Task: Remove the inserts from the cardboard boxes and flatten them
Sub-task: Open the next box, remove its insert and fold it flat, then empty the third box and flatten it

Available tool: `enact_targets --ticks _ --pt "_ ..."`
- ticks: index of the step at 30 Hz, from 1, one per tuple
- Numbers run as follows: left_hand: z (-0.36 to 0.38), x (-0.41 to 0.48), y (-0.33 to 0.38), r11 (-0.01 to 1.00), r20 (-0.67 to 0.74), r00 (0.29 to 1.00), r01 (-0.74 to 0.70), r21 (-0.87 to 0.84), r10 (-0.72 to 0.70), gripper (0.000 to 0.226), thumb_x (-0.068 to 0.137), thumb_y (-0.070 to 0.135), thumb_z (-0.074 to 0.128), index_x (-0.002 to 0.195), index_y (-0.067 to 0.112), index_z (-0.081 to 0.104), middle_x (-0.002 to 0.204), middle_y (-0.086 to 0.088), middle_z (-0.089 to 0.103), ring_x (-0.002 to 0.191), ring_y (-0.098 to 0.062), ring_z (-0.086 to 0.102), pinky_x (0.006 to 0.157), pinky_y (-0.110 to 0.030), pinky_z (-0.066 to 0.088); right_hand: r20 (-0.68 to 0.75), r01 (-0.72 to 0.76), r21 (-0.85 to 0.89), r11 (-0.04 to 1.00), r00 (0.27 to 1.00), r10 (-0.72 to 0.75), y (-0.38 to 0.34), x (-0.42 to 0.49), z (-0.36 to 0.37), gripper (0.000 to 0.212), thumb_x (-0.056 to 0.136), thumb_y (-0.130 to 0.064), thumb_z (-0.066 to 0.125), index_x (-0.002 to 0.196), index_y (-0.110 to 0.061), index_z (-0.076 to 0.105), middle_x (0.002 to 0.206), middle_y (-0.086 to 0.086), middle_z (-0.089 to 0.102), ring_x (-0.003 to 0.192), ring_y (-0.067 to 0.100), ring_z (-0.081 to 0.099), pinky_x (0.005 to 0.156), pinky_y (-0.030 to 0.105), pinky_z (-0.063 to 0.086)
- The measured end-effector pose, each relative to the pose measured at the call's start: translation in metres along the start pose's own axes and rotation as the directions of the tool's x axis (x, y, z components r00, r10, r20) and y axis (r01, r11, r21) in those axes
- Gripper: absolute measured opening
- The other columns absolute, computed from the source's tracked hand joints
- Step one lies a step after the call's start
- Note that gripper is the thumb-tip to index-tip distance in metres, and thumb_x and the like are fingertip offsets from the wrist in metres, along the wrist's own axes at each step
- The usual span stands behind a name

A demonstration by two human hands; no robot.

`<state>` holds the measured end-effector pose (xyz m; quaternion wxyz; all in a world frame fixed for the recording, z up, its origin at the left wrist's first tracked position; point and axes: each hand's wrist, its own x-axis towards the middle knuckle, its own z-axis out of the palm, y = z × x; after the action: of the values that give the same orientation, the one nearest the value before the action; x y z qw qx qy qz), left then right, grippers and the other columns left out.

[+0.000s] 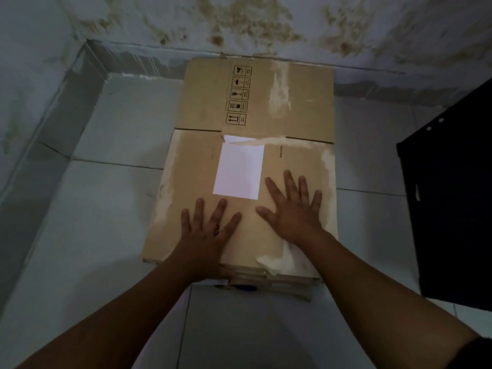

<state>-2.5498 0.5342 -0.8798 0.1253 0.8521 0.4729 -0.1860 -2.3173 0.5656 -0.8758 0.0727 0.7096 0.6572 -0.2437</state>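
Observation:
A brown cardboard box (202, 107) lies flat on the tiled floor, its far end against the wall. It carries a white label (238, 169) in the middle, printed handling symbols (238, 95) farther away, and torn tape marks. More flattened cardboard layers (271, 284) show under its near edge. My left hand (207, 230) rests palm down on the near part of the box, fingers spread. My right hand (294, 209) presses flat beside it, to the right of the label, fingers spread too. Neither hand holds anything.
A stained wall (239, 25) runs along the far side, with a dark skirting strip (53, 134) down the left. A black flat object (452, 203) with small holes stands at the right. Pale floor tiles (106, 209) surround the box.

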Motion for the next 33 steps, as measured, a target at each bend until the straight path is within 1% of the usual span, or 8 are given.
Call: enact_targets --ticks 4,9,12,16,19,22,27,33 --pt "0.002 -0.001 0.001 1.0 0.007 1.0 -0.005 0.006 0.005 0.133 0.044 0.087 0.056 0.153 0.027 0.008 0.158 -0.015 0.008 0.136 -0.053 0.001 0.097 -0.071 0.009 -0.009 -0.022 0.005 1.0 1.0 0.022 0.003 -0.012 0.007 0.071 0.085 -0.077 0.019 0.144 -0.052 -0.013 0.155 -0.01 -0.03 0.141 0.026 -0.03 0.108 0.06 -0.018" --pt "-0.001 0.007 0.005 0.998 0.021 0.999 0.038 -0.047 -0.037 0.128 0.061 0.079 0.059 0.135 0.041 -0.039 0.148 -0.004 -0.043 0.133 -0.047 -0.035 0.104 -0.067 -0.013 0.026 -0.032 0.007 0.999 0.999 0.032 0.006 -0.013 0.003 0.071 0.087 -0.075 0.02 0.145 -0.05 -0.012 0.155 -0.009 -0.029 0.142 0.028 -0.029 0.108 0.061 -0.016" --pt "-0.024 0.002 0.014 0.997 0.103 0.992 0.08 -0.02 -0.077 0.123 0.071 0.071 0.059 0.131 0.04 -0.043 0.145 -0.005 -0.045 0.136 -0.046 -0.03 0.106 -0.068 -0.01 0.105 -0.046 0.005 0.999 0.993 0.046 -0.001 -0.011 -0.016 0.071 0.089 -0.069 0.028 0.147 -0.045 -0.003 0.158 -0.005 -0.021 0.144 0.032 -0.02 0.109 0.064 -0.008" --pt "-0.09 -0.024 0.036 0.977 0.135 0.985 0.134 -0.168 -0.112 0.108 0.076 0.065 0.06 0.148 0.036 -0.015 0.158 -0.003 -0.023 0.143 -0.039 -0.019 0.111 -0.062 -0.006 0.038 -0.081 0.167 0.983 0.996 0.076 -0.017 -0.052 -0.069 0.063 0.092 -0.052 0.044 0.147 -0.035 0.021 0.16 0.001 0.009 0.145 0.03 0.012 0.115 0.056 0.009" --pt "-0.171 -0.061 0.05 0.926 -0.03 0.986 0.146 -0.348 -0.166 0.075 0.085 0.061 0.045 0.149 0.028 0.024 0.157 -0.003 0.024 0.143 -0.033 0.021 0.115 -0.053 0.017 -0.099 -0.016 0.348 0.938 0.994 0.054 -0.033 -0.108 -0.131 0.051 0.093 -0.037 0.051 0.141 -0.025 0.039 0.15 0.006 0.034 0.13 0.028 0.041 0.109 0.043 0.032" --pt "-0.266 -0.109 0.066 0.88 -0.199 0.96 0.083 -0.467 -0.196 0.065 0.078 0.051 0.04 0.135 0.019 0.05 0.133 -0.007 0.057 0.12 -0.03 0.054 0.101 -0.042 0.04 -0.19 0.049 0.453 0.89 0.981 0.043 -0.051 -0.174 -0.21 0.043 0.092 -0.028 0.054 0.134 -0.021 0.049 0.138 0.006 0.048 0.12 0.025 0.05 0.1 0.037 0.042" --pt "-0.426 -0.197 0.106 0.868 -0.31 0.937 -0.013 -0.496 -0.163 0.054 0.086 0.042 0.048 0.133 0.016 0.052 0.126 -0.009 0.061 0.114 -0.031 0.057 0.096 -0.039 0.043 -0.318 0.103 0.492 0.865 0.946 0.068 -0.069 -0.297 -0.357 0.036 0.091 -0.025 0.056 0.126 -0.02 0.057 0.125 0.002 0.059 0.113 0.019 0.055 0.093 0.03 0.042" --pt "-0.596 -0.29 0.176 0.883 -0.401 0.913 -0.129 -0.45 -0.071 0.042 0.091 0.03 0.057 0.131 0.018 0.052 0.125 -0.006 0.061 0.115 -0.028 0.055 0.097 -0.04 0.043 -0.418 0.096 0.471 0.877 0.9 0.126 -0.058 -0.442 -0.516 0.033 0.09 -0.025 0.058 0.123 -0.019 0.06 0.119 0.002 0.061 0.111 0.019 0.056 0.093 0.032 0.045"
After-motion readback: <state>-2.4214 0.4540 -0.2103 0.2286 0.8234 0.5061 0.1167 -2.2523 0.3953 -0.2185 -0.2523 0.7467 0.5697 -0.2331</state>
